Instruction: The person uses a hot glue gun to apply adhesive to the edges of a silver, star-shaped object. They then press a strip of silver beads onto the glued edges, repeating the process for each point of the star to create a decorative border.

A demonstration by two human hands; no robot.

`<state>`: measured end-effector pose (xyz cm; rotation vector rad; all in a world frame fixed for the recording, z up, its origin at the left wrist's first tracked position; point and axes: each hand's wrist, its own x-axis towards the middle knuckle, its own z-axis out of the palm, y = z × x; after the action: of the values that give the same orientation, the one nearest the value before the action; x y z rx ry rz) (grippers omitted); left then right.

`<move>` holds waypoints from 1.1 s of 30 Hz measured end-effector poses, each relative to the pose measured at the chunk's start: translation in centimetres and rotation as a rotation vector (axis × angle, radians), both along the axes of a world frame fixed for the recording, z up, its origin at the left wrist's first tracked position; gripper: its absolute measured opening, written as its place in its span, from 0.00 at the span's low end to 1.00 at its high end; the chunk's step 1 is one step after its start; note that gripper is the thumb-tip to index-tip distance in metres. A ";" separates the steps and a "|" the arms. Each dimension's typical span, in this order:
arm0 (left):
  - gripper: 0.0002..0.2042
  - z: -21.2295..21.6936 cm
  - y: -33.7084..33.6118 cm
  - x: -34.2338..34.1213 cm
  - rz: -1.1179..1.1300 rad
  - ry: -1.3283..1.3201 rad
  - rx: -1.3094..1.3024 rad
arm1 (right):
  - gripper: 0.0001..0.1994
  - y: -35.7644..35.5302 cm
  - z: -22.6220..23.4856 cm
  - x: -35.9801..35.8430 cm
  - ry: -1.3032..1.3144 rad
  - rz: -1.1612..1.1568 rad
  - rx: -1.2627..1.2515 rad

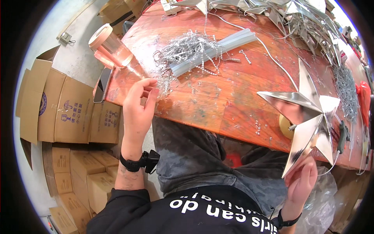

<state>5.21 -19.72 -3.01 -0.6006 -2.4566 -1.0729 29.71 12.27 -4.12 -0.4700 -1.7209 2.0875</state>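
A shiny silver five-pointed star (307,125) stands tilted at the right edge of the table. My right hand (302,179) is closed on its lowest point. At the table's left front corner hovers my left hand (140,105), its fingers loosely bent with a gap to the thumb and nothing visible in them. Just beyond its fingertips lies a tangled pile of silver bead chains (187,48). Pale translucent sticks (237,42) lie bundled beside and partly under that pile.
A clear drink bottle (117,50) with a pink lid and a phone (102,85) are at the table's left edge. More silver stars (288,15) heap at the back right. A white cord (269,54) crosses the red-brown tabletop (202,105). Cardboard boxes (70,109) stack left.
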 end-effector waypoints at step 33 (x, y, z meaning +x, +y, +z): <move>0.11 26.1 9.2 0.2 -0.899 -0.190 -0.143 | 0.13 -3.0 15.9 -5.0 0.525 0.010 0.464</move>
<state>5.39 -10.56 23.06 -1.8297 -2.4456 -1.2858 24.73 9.31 11.74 0.2091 -1.7816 1.5457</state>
